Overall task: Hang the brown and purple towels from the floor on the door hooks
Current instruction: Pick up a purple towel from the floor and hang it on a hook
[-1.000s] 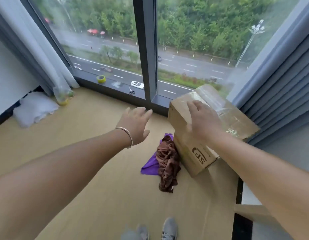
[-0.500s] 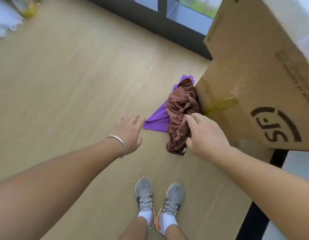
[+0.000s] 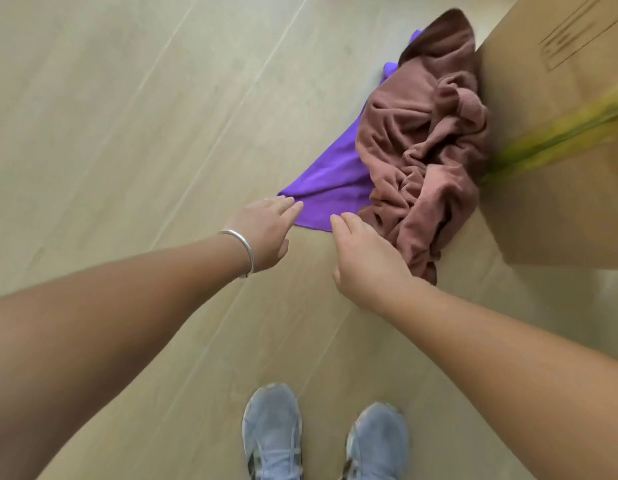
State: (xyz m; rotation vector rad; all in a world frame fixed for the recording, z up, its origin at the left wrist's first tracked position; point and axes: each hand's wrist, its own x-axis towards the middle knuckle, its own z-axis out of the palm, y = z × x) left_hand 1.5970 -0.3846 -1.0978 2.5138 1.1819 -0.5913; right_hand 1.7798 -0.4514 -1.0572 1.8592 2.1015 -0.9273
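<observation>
A crumpled brown towel (image 3: 425, 147) lies on the wooden floor against a cardboard box, on top of a purple towel (image 3: 335, 181) whose flat corner sticks out to the left. My left hand (image 3: 262, 230), with a silver bracelet on the wrist, reaches down with straight fingers whose tips touch the purple towel's near corner. Just to the right, my right hand (image 3: 366, 258) hovers at the near edge of both towels, its fingers loosely bent and holding nothing. No door hooks are in view.
A large cardboard box (image 3: 556, 161) with yellowish tape stands on the right, tight against the brown towel. My two grey shoes (image 3: 321, 441) stand on the light wooden floor (image 3: 127, 133) at the bottom of the view.
The view has dropped from the window to the floor and closed in on the towels. Both hands have come down and forward to the towels' near edge.
</observation>
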